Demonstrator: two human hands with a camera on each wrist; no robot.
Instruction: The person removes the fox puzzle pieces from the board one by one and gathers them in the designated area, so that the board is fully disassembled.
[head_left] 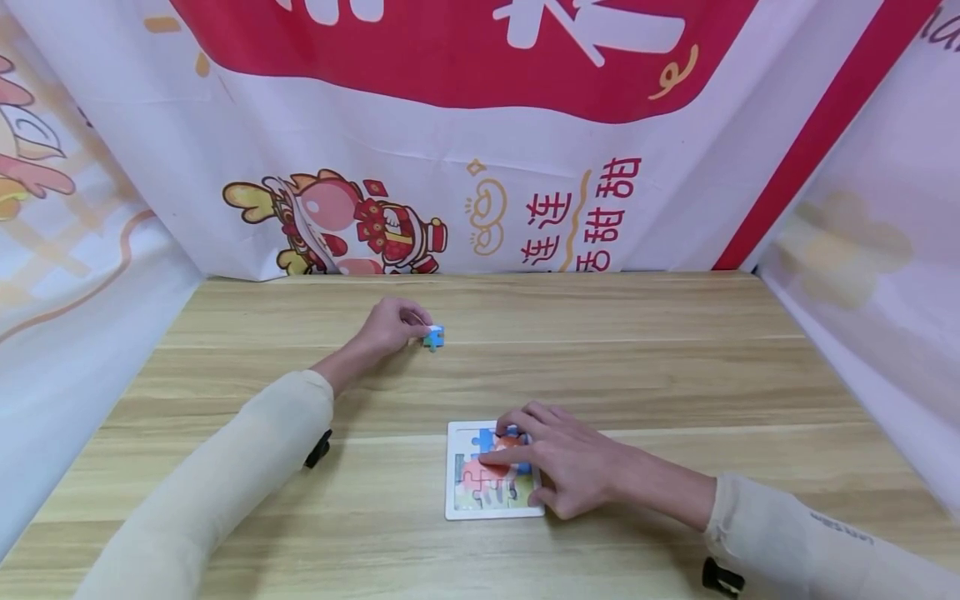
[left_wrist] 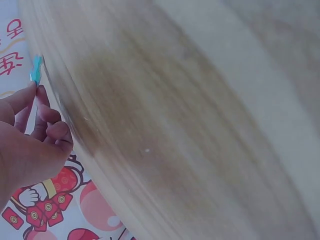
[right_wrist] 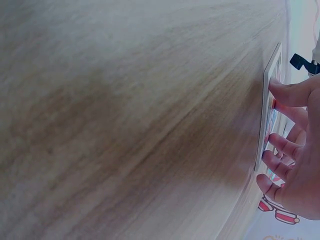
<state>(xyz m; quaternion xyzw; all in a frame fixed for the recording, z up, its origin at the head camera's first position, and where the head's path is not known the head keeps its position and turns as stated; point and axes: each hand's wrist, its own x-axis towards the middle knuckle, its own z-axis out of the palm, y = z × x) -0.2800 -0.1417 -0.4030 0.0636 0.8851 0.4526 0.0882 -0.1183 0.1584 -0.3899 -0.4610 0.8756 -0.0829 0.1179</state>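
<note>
Here the left hand (head_left: 393, 325) reaches over the wood-grain tabletop (head_left: 675, 367), pinching a blue jigsaw piece (head_left: 434, 337) between thumb and forefinger; the left wrist view shows the piece nearly edge-on at the fingertips, the other fingers curled loosely below. Whether the piece touches the tabletop, I cannot tell. It is at 11 o'clock from the white-rimmed jigsaw tray (head_left: 452, 492), well apart from it. The tray lies flat, with interlocked pieces showing blue towards 1 o'clock, red and pink across the middle and yellowish green towards 6 o'clock, while its 10 o'clock corner looks pale. The right hand (head_left: 570, 462) comes in from 3 o'clock, its fingers spread and slightly bent over the puzzle: the forefinger stretches across to the pink part and the thumb rests at the 4 o'clock edge. A cream sleeve (head_left: 217, 467) runs off at 8 o'clock from the left hand, and a matching sleeve (head_left: 810, 533) between 3 and 4 o'clock from the right. On the fabric backdrop (head_left: 420, 125), a cartoon lion (head_left: 330, 208) appears between 10 and 11 o'clock from the piece, and red Chinese characters (head_left: 551, 208) at 2 o'clock.
</note>
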